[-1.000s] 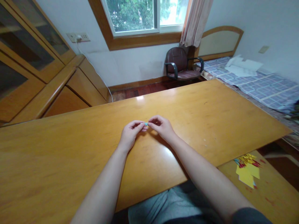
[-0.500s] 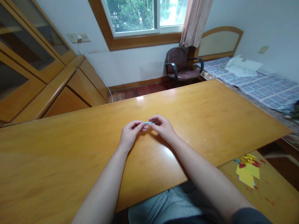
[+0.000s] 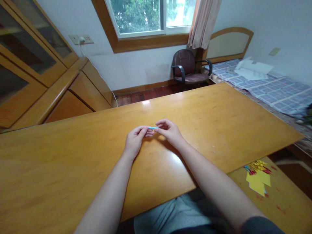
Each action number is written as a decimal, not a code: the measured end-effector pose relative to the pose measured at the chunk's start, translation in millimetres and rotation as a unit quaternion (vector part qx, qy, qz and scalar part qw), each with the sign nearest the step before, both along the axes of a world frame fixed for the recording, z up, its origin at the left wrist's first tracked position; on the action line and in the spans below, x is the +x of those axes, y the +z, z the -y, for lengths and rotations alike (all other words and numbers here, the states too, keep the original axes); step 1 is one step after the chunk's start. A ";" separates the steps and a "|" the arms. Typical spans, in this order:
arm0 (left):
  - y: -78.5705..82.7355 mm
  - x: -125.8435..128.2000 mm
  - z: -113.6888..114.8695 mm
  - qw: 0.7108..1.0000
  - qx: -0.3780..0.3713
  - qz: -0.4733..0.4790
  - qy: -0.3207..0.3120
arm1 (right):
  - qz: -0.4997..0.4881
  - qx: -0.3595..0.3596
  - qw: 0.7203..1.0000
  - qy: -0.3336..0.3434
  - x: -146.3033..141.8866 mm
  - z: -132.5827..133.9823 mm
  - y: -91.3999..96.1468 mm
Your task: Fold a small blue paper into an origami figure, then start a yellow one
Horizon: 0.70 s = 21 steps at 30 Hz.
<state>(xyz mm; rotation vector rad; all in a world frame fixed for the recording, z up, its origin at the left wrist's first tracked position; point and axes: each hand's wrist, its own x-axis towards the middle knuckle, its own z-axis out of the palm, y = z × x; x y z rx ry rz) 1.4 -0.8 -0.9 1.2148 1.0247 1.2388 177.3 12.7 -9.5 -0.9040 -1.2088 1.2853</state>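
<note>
Between my two hands is a thin light-blue strip point(image 3: 152, 128), which looks like folded paper. My left hand point(image 3: 135, 139) pinches its left end with thumb and fingers. At its other end, the thumb and fingers of my right hand point(image 3: 170, 133) close on the strip. Both hands are just above the wooden table point(image 3: 80, 156), and the fingers cover part of the strip.
On a lower surface at the right lie yellow paper sheets point(image 3: 257, 187) beside a pile of small yellow, red and blue folded pieces point(image 3: 259, 167). A brown armchair point(image 3: 185, 66) stands beyond the table, near a bed point(image 3: 273, 91). Cabinets point(image 3: 36, 74) line the left.
The light-blue strip has shifted slightly left and shows less of its right end. My right hand's fingers have moved a little upward; the left hand stays nearly in place.
</note>
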 end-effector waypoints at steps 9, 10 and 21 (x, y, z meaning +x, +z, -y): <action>-0.4 -0.2 -0.8 1.000 -0.004 0.009 -0.006 | 0.007 0.007 1.000 0.002 -0.9 0.9 -0.7; 0.3 0.2 -0.4 1.000 -0.005 0.001 -0.005 | 0.008 0.008 1.000 0.005 -1.3 1.3 -0.9; 4.7 1.5 1.0 0.999 0.020 -0.040 0.017 | 0.069 0.039 0.997 0.015 -1.4 4.3 3.9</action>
